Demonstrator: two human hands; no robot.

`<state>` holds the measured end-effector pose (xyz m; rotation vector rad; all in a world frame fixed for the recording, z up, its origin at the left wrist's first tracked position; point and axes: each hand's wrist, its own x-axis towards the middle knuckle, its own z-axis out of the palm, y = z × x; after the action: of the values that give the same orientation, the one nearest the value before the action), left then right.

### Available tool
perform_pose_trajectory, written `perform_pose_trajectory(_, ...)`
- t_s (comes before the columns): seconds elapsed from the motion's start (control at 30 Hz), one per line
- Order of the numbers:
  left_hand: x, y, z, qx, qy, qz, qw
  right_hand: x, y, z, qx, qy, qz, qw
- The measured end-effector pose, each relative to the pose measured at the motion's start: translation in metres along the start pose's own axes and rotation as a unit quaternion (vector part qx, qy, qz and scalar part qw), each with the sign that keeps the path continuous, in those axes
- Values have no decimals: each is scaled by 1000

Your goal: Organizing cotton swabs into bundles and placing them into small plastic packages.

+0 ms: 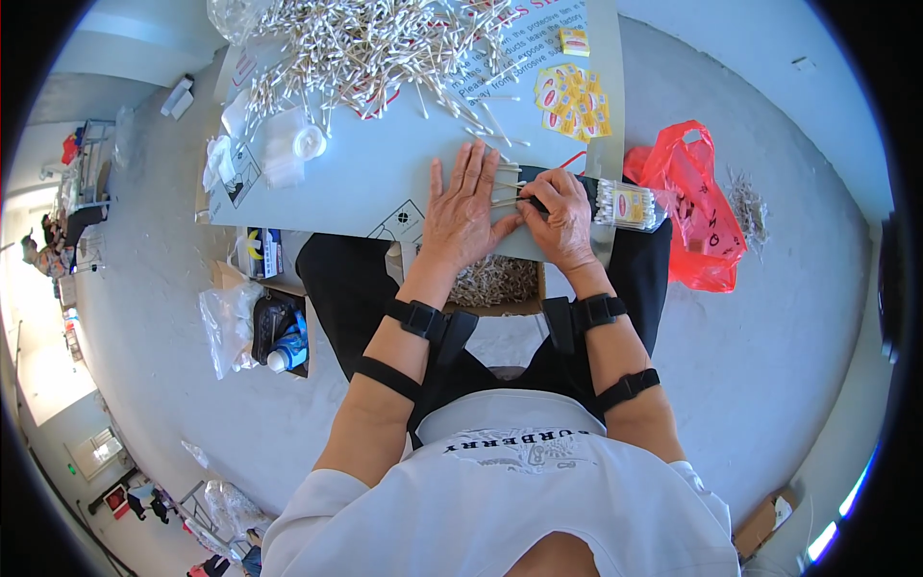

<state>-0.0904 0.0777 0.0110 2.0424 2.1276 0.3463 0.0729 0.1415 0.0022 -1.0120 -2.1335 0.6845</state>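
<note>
Grey work board: left hand flat, fingers spread, beside right hand clamped on cotton-swab bundle.

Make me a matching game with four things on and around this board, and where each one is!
Things:
1. heap of white cotton swabs
2. small yellow paper labels
3. red plastic bag
4. clear packet of cotton swabs

Places:
A. on the floor, right of the board
B. far right part of the grey board
C. by the right hand, at the board's right edge
D. far end of the board, middle and left

Pairs: 1-D, 2-B, 3-A, 4-C
</note>
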Motion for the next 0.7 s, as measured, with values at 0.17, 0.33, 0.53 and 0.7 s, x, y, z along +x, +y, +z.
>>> perform_pose_trajectory(0.17,0,0,1,1,1,-2,1000,3,-6,1,23,14,43,999)
perform_pose_trajectory(0.33,0,0,1,-1,-1,-4,1000,3,-7,0,-13,-3,20,1000)
perform_pose_trajectory(0.53,-1,0,1,-9,4,-5,1000,13,-8,4,12,39,60,997)
perform_pose_trajectory(0.7,0,0,1,-20,5,-2,1000,23,-4,10,-3,43,55,998)
